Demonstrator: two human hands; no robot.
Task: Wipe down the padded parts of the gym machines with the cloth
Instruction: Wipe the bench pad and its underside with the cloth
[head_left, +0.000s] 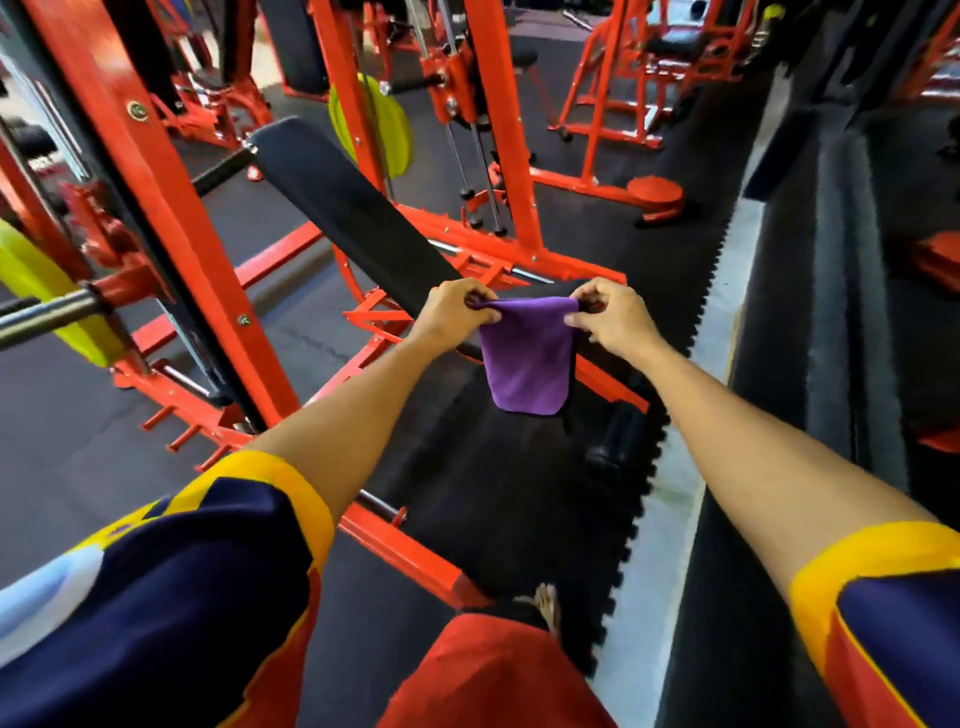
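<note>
purple cloth (527, 358), black bench pad (353, 218), orange-red machine frames (156, 171), yellow-green weight plates (371, 124), navy sleeves (171, 587) with yellow cuffs, red shorts (493, 675), black floor mats (493, 493)

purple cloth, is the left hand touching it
Touching. The head view shows the left hand pinching one top corner of the purple cloth; the right hand pinches the other.

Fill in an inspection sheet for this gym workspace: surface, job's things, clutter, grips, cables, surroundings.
Surface: black rubber floor mat, jagged edge beside a pale strip.
Job's things: purple cloth hangs in front of the lower end of the inclined black padded bench.
Clutter: nothing seen.
Grips: left hand and right hand each pinch a top corner of the cloth.
Cables: thin steel cables or rods hang on the red frame behind the bench.
Surroundings: yellow weight plate, barbell, more red machines.
</note>
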